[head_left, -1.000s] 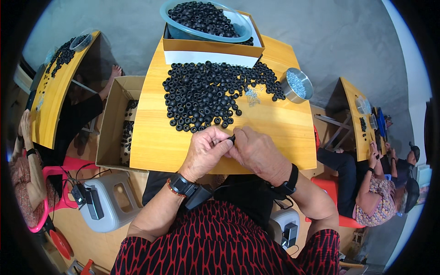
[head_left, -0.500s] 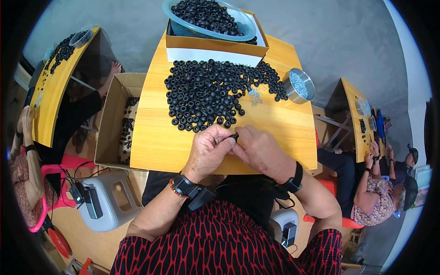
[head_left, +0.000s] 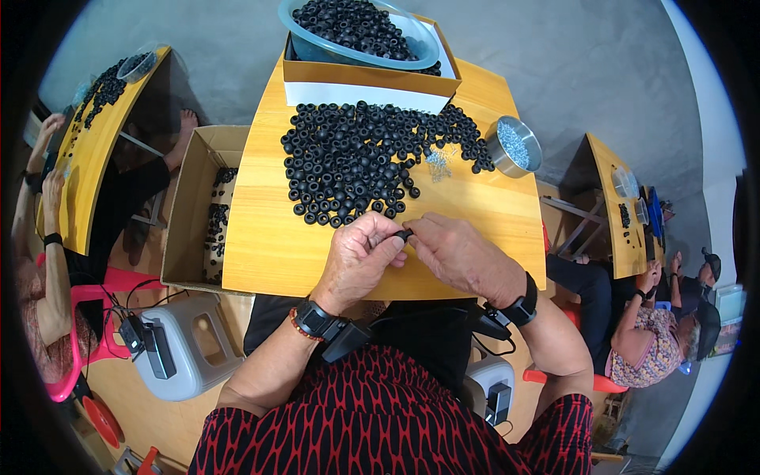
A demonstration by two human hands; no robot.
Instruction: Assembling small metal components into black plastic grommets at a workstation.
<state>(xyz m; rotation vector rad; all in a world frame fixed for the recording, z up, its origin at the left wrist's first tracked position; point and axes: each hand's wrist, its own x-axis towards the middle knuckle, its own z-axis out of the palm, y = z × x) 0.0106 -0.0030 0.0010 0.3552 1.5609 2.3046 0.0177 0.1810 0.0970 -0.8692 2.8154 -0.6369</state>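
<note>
My left hand [head_left: 358, 260] pinches a small black rounded part [head_left: 404, 234] between thumb and fingertips, just above the near part of the table. Against that part's right side, my right hand [head_left: 465, 258] is closed with its fingertips bunched; whatever they grip is too small or hidden to make out. Beyond my hands spreads a pile of black ring-like parts [head_left: 348, 162] with holes in them. To the pile's right lie some small shiny clear or metal pieces [head_left: 438, 164]. More such pieces fill a round metal bowl [head_left: 524, 161] on the table's right side.
At the table's [head_left: 261, 253] far end, a blue basin [head_left: 340, 54] of black parts rests in a cardboard box [head_left: 372, 75]. An open carton [head_left: 180, 237] with black parts stands left of the table. Other people sit at side tables [head_left: 107, 158] left and right.
My right hand's fingers have shifted slightly, and its wrist has swung a little right. The left hand keeps its pinch on the black part. The person at left has raised a hand.
</note>
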